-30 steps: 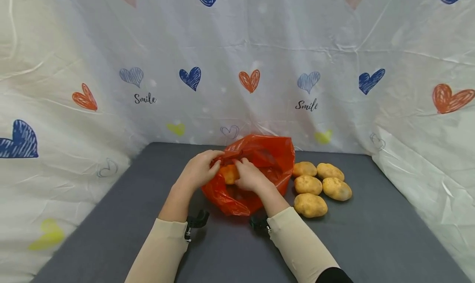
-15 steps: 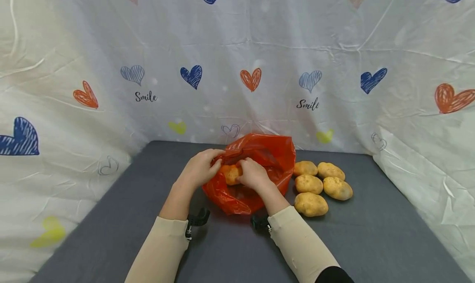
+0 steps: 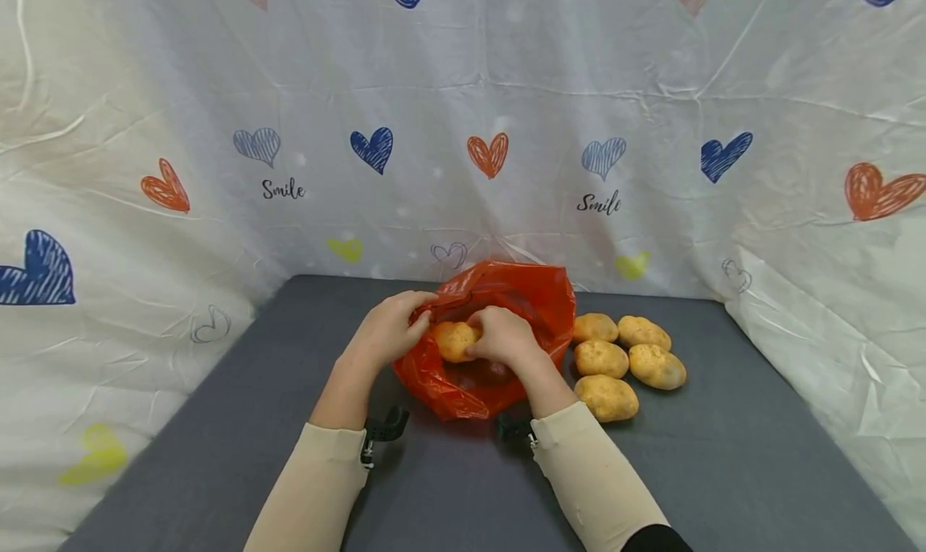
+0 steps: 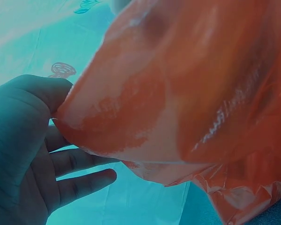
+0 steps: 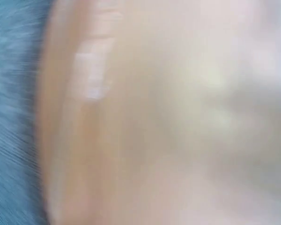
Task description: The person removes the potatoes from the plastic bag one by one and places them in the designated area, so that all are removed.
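Note:
A red plastic bag (image 3: 538, 291) lies with its mouth spread in the middle of the table. My left hand (image 3: 387, 327) pinches the left edge of the bag; in the left wrist view the bag's film (image 4: 131, 112) is caught between thumb and index finger, the other fingers of the hand (image 4: 28, 140) spread apart. Inside the bag's mouth, my right hand (image 3: 508, 339) grips a potato (image 3: 456, 341) by its right side. Darker rounded shapes show lower in the bag, too dim to identify. The right wrist view is badly blurred.
Several loose potatoes (image 3: 602, 361) lie grouped just right of the bag on the dark grey table (image 3: 723, 455). Behind the table hangs a white sheet (image 3: 427, 206) printed with hearts, which also runs along both sides.
My right hand has gripped the potato and shifted slightly right, lifting it so that more of it shows in the bag's mouth. The left hand stays on the bag's edge.

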`<state>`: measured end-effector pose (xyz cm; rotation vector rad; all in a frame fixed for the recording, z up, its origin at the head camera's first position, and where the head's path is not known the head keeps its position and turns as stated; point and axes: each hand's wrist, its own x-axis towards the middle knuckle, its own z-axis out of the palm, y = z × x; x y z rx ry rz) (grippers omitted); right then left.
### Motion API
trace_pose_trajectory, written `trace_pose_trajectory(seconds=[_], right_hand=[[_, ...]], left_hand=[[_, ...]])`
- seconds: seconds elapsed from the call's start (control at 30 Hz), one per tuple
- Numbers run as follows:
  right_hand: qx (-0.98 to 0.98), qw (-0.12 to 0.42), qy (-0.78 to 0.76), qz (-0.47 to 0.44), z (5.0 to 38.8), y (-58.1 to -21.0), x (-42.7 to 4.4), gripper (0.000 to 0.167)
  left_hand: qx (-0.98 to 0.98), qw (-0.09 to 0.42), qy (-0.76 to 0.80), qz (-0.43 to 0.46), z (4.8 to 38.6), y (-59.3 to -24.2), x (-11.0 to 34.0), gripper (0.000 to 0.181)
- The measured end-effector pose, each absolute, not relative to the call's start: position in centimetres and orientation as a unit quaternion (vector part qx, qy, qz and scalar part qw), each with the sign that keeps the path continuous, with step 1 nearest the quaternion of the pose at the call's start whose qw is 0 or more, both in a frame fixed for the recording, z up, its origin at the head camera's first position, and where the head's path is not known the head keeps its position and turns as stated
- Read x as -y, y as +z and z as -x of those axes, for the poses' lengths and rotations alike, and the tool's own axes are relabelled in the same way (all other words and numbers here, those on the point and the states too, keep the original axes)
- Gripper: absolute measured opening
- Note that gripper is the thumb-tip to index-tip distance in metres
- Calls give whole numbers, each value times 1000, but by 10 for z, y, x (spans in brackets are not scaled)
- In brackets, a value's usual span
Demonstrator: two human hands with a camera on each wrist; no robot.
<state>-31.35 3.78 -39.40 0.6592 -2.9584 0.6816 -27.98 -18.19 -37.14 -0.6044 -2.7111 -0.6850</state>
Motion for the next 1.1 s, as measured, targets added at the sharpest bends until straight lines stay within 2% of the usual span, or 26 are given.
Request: trace_pose_trajectory(seconds=[0.27,0.6,0.73,1.0,1.1], right_hand=[[952,10,228,-202,288,-363,-70,37],[947,29,207,-243,256,-344,-107,40],[944,14,223,-245,248,-343,-124,34],[942,52,208,-257,240,-349,-153,27],[936,44,226,-267,240,-353,-163,24]], left_hand=[[939,128,-241,208,280,-375,180,36],[938,125,-252,202,279,-373,181,35],[937,125,-252,207,279,-373,181,36],[938,115,-255,208,279,-373,181,37],[938,109,-257,206,280,-374,181,37]])
